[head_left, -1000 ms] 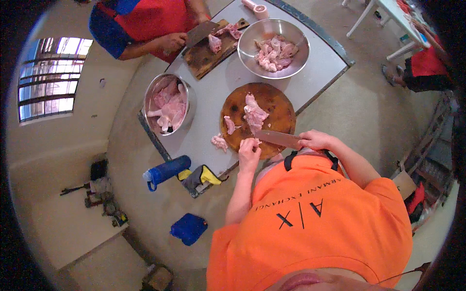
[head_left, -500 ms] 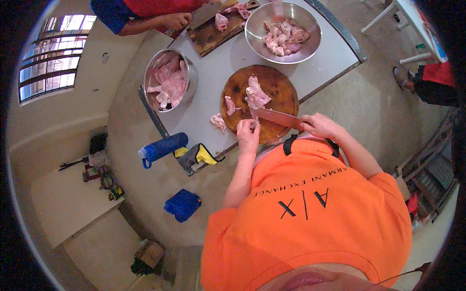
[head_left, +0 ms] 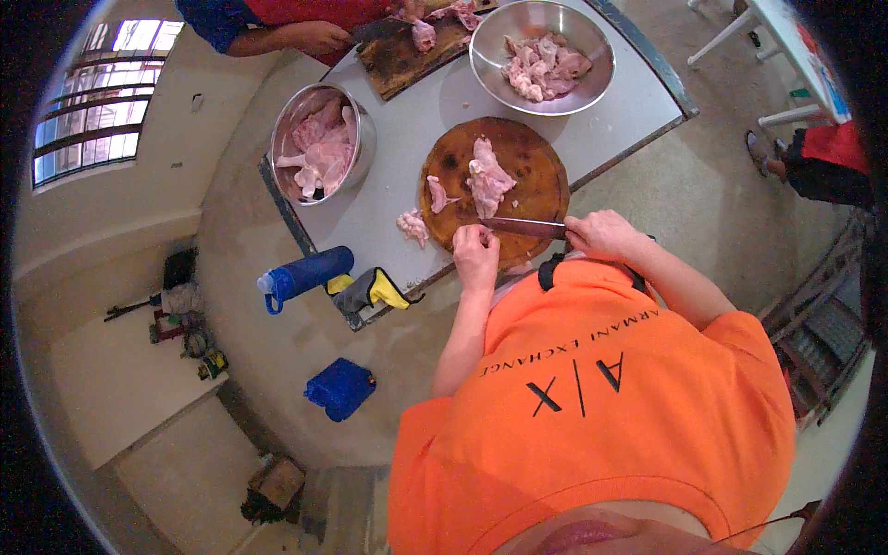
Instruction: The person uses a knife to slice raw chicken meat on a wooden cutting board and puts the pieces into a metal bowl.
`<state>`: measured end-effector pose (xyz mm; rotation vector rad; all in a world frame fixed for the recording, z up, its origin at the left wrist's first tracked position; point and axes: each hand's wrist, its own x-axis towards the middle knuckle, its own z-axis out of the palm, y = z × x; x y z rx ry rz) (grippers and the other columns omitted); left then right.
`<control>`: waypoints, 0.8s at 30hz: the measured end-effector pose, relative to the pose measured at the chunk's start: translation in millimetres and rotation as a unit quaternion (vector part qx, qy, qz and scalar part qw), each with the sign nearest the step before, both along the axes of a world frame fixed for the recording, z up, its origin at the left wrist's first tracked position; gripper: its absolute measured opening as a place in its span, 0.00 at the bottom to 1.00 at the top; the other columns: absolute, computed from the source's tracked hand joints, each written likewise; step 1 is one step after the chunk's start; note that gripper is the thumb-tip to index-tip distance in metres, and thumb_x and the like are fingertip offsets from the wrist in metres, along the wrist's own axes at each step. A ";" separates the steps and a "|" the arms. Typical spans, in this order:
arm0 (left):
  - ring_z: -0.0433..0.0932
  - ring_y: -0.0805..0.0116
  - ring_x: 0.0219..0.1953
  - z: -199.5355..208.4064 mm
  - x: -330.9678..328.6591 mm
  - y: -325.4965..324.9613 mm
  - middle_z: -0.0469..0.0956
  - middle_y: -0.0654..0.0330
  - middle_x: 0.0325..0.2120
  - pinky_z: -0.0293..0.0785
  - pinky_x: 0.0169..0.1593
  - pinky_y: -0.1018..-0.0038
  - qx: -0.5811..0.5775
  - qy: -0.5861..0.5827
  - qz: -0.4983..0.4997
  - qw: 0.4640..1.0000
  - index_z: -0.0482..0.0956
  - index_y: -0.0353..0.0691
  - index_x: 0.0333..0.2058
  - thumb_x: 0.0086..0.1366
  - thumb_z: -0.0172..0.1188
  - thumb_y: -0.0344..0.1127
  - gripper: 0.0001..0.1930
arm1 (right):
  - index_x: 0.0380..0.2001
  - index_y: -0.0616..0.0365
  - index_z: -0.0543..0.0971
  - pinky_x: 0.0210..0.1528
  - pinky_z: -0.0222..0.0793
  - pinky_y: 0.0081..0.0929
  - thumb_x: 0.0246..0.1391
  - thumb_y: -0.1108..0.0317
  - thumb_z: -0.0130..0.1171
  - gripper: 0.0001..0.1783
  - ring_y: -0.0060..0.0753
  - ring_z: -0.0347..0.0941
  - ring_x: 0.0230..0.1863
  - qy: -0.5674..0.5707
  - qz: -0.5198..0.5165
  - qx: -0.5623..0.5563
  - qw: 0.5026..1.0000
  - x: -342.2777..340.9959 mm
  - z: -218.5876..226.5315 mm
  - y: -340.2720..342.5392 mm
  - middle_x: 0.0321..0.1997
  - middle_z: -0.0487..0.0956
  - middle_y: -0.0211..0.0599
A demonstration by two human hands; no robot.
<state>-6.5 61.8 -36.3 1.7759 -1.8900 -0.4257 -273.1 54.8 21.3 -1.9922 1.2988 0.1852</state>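
Gripping knife [head_left: 527, 228] in closed right hand [head_left: 603, 233]; curling left hand [head_left: 476, 253] beside near end of raw meat piece [head_left: 489, 180] on round wooden board [head_left: 541, 178], atop counter [head_left: 393, 139]; cannot tell whether pinching it.

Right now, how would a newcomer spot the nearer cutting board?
Find the pale-topped table. At its near side, right in front of the orange T-shirt, lies the wooden cutting board bearing raw meat. It is round; the farther board is rectangular.
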 end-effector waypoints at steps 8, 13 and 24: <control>0.74 0.52 0.33 5.3 -0.9 3.7 0.73 0.53 0.27 0.72 0.40 0.60 0.048 -0.027 -0.038 0.998 0.74 0.37 0.26 0.48 0.60 0.28 0.05 | 0.37 0.56 0.71 0.29 0.72 0.49 0.59 0.57 0.47 0.13 0.53 0.77 0.27 -0.023 -0.002 -0.053 0.998 26.3 -18.4 -3.3 0.23 0.79 0.48; 0.75 0.59 0.27 31.4 12.8 -6.1 0.74 0.54 0.25 0.73 0.34 0.65 0.058 0.060 -0.003 0.996 0.74 0.36 0.24 0.47 0.61 0.25 0.05 | 0.38 0.55 0.73 0.34 0.71 0.51 0.59 0.55 0.47 0.15 0.54 0.77 0.31 -0.026 -0.053 -0.015 0.998 20.1 -18.6 6.3 0.26 0.79 0.50; 0.74 0.52 0.45 159.1 -89.5 -155.7 0.75 0.48 0.43 0.71 0.51 0.62 -0.332 0.071 -0.181 0.923 0.76 0.34 0.43 0.61 0.58 0.29 0.12 | 0.36 0.55 0.73 0.34 0.69 0.49 0.58 0.56 0.50 0.14 0.58 0.75 0.32 -0.096 -0.193 -0.071 0.974 -24.2 7.7 44.6 0.27 0.78 0.51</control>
